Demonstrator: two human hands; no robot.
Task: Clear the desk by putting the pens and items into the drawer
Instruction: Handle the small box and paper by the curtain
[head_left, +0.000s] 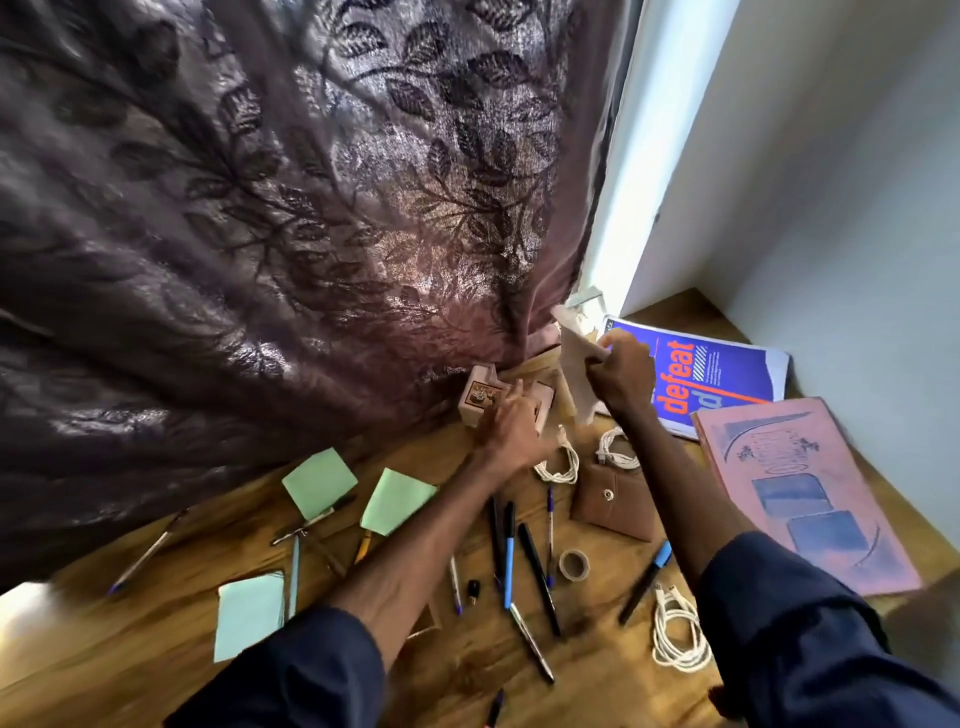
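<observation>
A heavy purple-brown curtain with a shiny leaf pattern hangs down to the far edge of the wooden table. To its right, daylight brightens a white window frame beside a plain pale wall.

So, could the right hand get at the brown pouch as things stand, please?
Probably yes: the brown pouch lies mostly uncovered beside that forearm, but the right hand grips a pale sheet, which it must drop first.

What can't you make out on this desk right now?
Head view:
- The drawer: nowhere in frame.
- The pale sheet in the right hand: blurred, paper or cloth unclear.
- The small box: partly covered by the left hand, contact unclear.
- The pen at the bottom edge: cut off by the frame.
</observation>
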